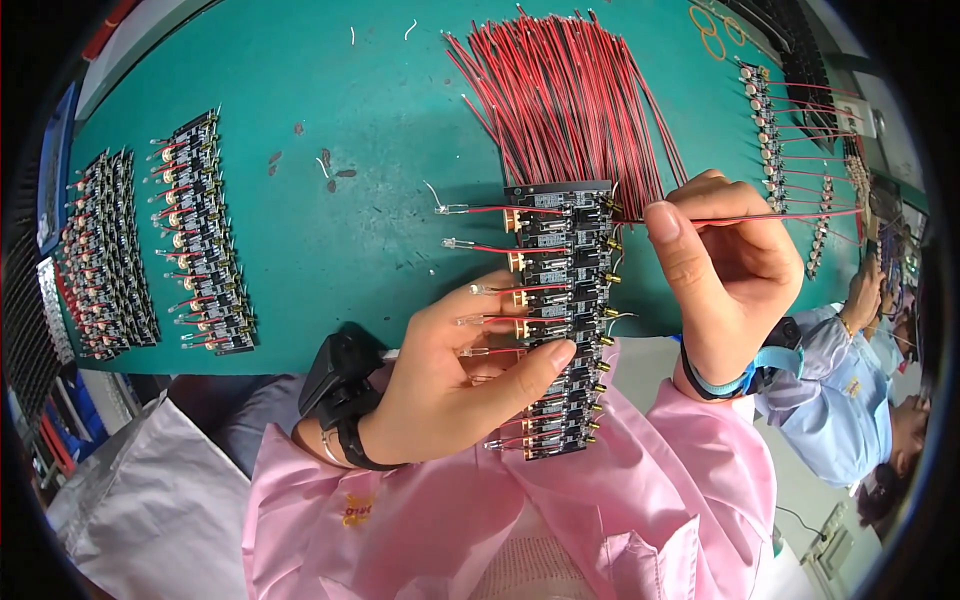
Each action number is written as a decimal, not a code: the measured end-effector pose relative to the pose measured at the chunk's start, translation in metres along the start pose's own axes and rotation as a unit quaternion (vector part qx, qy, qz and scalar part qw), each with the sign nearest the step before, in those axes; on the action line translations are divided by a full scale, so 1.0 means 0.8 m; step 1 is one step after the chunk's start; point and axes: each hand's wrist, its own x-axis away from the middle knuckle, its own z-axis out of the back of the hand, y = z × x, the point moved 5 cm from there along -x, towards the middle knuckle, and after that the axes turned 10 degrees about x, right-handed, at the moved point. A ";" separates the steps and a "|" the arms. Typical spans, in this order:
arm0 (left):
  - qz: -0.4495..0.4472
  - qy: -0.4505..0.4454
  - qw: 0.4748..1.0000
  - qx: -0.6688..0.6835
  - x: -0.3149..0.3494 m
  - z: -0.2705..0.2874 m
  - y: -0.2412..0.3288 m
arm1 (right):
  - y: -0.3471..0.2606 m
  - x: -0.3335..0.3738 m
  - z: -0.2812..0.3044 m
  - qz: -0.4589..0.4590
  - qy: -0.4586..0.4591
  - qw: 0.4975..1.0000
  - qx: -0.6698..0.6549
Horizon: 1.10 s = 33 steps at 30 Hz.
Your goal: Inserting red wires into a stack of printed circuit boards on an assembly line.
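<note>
At the right hand point(735, 255), pinches a red-and-black wire point(800, 216) between thumb and forefinger, beside the far right corner of a black circuit-board strip point(548, 272). With the left hand point(455, 360), grips that strip across the near edge of the green tabletop point(370, 120). Has a wire bundle point(570, 90) just beyond, open room leftward, then finished-looking rows point(200, 230). Bears white print on the strip, too small to read.
</note>
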 end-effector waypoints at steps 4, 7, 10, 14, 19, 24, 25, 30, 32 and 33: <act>-0.003 -0.006 1.000 0.004 -0.001 0.000 0.000 | 0.003 0.000 -0.001 -0.013 -0.002 1.000 -0.005; -0.006 -0.008 1.000 0.001 -0.002 0.000 0.001 | 0.005 0.001 -0.001 -0.016 0.002 1.000 -0.005; -0.005 -0.008 1.000 -0.008 -0.001 0.000 0.002 | 0.006 0.001 0.000 -0.008 0.000 1.000 -0.004; 0.005 -0.007 1.000 -0.007 -0.001 0.000 0.001 | 0.002 0.000 -0.004 -0.030 -0.014 0.999 -0.005; 0.000 -0.011 1.000 -0.023 -0.001 -0.001 0.002 | 0.002 0.001 -0.001 0.005 -0.011 1.000 0.004; 0.000 -0.016 1.000 -0.023 -0.001 -0.002 0.003 | 0.002 0.002 -0.002 0.024 0.003 1.000 -0.007; 0.003 -0.015 1.000 -0.015 -0.001 -0.003 0.003 | 0.001 0.002 -0.002 0.021 -0.001 1.000 0.000; -0.002 -0.016 1.000 -0.022 -0.001 -0.002 0.003 | 0.001 0.003 -0.003 0.027 -0.009 0.999 0.025; -0.004 -0.015 1.000 -0.019 -0.001 -0.002 0.002 | 0.002 0.003 -0.003 0.034 -0.009 0.999 0.030; -0.004 -0.015 1.000 -0.018 -0.001 -0.002 0.001 | 0.000 0.003 -0.003 0.045 -0.004 0.998 0.041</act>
